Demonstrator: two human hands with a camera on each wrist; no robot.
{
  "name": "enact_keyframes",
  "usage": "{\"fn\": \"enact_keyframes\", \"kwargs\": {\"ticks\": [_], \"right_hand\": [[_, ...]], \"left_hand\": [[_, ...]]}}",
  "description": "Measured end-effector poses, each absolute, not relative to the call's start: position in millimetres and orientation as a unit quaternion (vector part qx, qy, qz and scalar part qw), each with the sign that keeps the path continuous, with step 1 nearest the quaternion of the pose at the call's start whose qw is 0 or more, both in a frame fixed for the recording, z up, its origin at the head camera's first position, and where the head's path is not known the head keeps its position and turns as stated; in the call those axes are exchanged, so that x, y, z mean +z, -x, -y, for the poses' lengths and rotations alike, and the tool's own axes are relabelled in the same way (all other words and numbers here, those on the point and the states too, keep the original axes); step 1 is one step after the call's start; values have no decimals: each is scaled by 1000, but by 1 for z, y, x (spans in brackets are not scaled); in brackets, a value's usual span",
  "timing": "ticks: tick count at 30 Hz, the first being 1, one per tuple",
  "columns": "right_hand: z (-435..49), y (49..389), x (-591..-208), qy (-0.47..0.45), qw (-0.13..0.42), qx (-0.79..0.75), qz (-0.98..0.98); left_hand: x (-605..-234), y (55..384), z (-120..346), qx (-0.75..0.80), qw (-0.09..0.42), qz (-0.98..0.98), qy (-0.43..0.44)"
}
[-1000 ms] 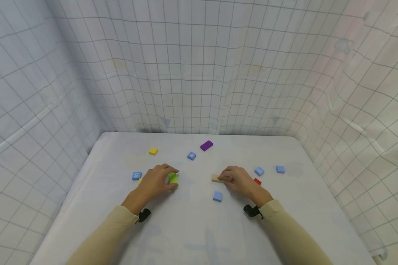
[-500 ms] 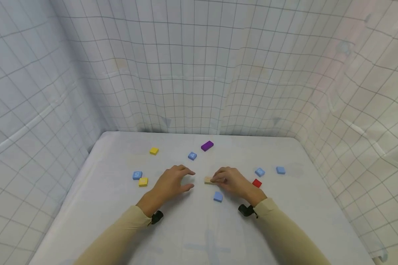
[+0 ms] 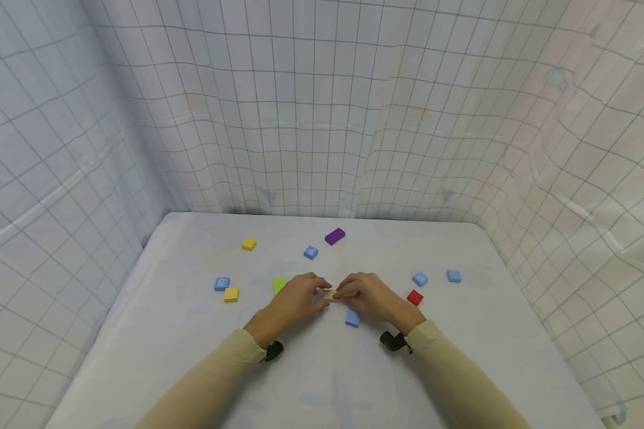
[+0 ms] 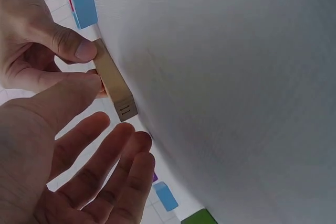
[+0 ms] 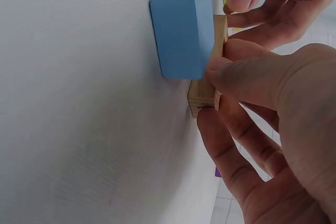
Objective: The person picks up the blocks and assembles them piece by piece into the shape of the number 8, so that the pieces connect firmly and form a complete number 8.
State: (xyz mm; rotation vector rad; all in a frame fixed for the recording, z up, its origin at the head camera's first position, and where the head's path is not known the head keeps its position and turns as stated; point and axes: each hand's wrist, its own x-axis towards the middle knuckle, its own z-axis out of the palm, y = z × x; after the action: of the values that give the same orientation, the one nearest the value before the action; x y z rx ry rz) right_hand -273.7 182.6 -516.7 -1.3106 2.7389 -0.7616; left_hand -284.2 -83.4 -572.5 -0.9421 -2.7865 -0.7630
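A pale wooden block lies low over the white table between both hands. My right hand pinches it between thumb and fingers. At the block's left end is my left hand, its thumb and fingers spread apart; in the left wrist view the thumb tip overlaps the block's side, and short dark marks show on the block's end. Right in front of the right hand sits a blue block, partly overlapping the wooden one in the right wrist view. A lime-green block lies behind the left hand, partly covered.
Left on the table are a blue block marked 5 and two yellow blocks, one nearer. Farther back lie a blue block marked 4 and a purple block. Right of the hands are a red block and two blue ones.
My left hand has moved right, away from around the green block, to the wooden block's left end. My right hand has slid left with the wooden block.
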Motion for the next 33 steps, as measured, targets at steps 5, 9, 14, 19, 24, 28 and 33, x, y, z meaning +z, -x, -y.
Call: {"fn": "enact_keyframes", "kwargs": {"ticks": [5,9,14,19,24,28,33], "right_hand": [[-182,272,-517,426,0,-251,-869],[-181,272,-517,430,-7,-255,-866],[-180,272,-519,415,0,-268,-869],[-180,272,-520,405,5,-281,-870],[-179,270,-518,396,11,-287,-872],[-179,270,-517,388,16,-286,-876],[-179,270,-517,382,18,-287,-878]], "left_hand": [[-577,288,78,-264,45,916,299],[-575,287,78,-263,54,915,300],[-570,283,77,-277,65,909,305],[-564,280,76,-293,43,910,290],[-569,285,77,-284,35,914,287],[-579,290,79,-279,37,919,277],[-550,272,82,-294,39,918,263]]}}
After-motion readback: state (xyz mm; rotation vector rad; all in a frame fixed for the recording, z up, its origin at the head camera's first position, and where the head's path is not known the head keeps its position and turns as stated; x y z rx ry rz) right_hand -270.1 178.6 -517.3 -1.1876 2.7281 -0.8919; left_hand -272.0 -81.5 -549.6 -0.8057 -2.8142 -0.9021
